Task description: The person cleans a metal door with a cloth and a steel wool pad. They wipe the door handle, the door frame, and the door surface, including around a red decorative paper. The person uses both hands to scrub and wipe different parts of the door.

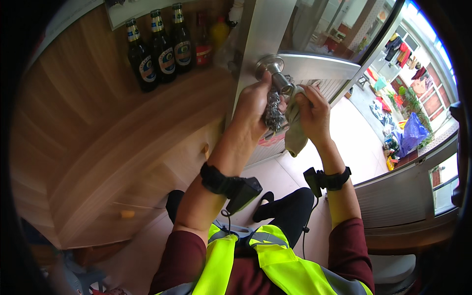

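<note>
A round metal door knob [282, 82] with a circular base plate juts from the stile of a metal-framed door [260, 35]. My left hand [254, 101] is around the underside of the knob, its thumb on the shaft. Steel wool [274, 112] is in that hand and hangs below the knob. On the knob's outer end, my right hand [315, 107] grips a greyish cloth [296, 127], which droops beneath the fingers. Parts of the fingers of both hands are hidden behind the knob, steel wool and cloth.
Three glass beer bottles [166, 57] stand on a wooden cabinet [121, 107] to the left, beside a red-labelled bottle [202, 51]. Through the doorway at right are a blue plastic bag [415, 132], plants [411, 103] and hanging laundry [402, 53]. A second door leaf [394, 202] is at lower right.
</note>
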`<state>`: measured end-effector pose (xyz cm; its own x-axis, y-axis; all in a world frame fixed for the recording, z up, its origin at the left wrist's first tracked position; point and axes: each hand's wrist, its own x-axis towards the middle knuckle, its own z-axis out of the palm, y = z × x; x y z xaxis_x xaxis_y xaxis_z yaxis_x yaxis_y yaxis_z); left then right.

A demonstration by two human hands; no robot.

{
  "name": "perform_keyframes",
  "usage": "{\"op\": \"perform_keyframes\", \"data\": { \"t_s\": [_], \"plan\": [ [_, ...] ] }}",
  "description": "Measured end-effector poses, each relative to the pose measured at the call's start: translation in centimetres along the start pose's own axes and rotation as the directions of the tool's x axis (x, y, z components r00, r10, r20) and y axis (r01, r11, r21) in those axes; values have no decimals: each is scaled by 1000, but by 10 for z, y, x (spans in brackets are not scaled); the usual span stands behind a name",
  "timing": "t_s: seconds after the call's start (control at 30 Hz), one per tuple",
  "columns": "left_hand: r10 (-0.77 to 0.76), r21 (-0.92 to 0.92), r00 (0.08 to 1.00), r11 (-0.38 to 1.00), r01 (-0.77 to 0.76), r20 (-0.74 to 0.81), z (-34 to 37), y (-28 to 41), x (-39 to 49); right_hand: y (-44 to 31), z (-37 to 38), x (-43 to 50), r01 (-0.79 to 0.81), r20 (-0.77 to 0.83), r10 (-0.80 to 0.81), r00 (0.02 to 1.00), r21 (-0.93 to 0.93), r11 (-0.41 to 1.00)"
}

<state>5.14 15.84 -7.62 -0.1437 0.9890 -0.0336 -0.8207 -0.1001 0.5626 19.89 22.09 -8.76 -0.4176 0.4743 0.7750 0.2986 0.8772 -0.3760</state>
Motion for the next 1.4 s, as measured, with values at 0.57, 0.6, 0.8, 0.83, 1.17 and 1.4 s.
{"op": "perform_keyframes", "data": {
  "t_s": [0.57,0.6,0.8,0.83,1.17,1.4],
  "plan": [
    [117,307,976,950,-56,-182,24,-7,-8,6,2,-3,84,-77,-84,994,-3,996],
    [65,260,985,965,-22,-160,20,-5,-7,5,2,-3,76,-85,-75,994,8,997],
    [70,190,997,980,-64,-24,13,-11,-22,1,1,-3,6,-31,-5,1000,25,1000],
    [162,309,982,943,-125,-96,20,-20,-22,1,-1,-3,-6,-22,6,1000,4,1000],
    [113,289,985,955,-71,-133,35,-7,-8,3,0,-1,22,-1,-22,1000,12,1000],
    [194,252,981,950,-184,-15,10,-21,-7,1,0,-3,26,-7,-26,1000,5,1000]
  ]
}}
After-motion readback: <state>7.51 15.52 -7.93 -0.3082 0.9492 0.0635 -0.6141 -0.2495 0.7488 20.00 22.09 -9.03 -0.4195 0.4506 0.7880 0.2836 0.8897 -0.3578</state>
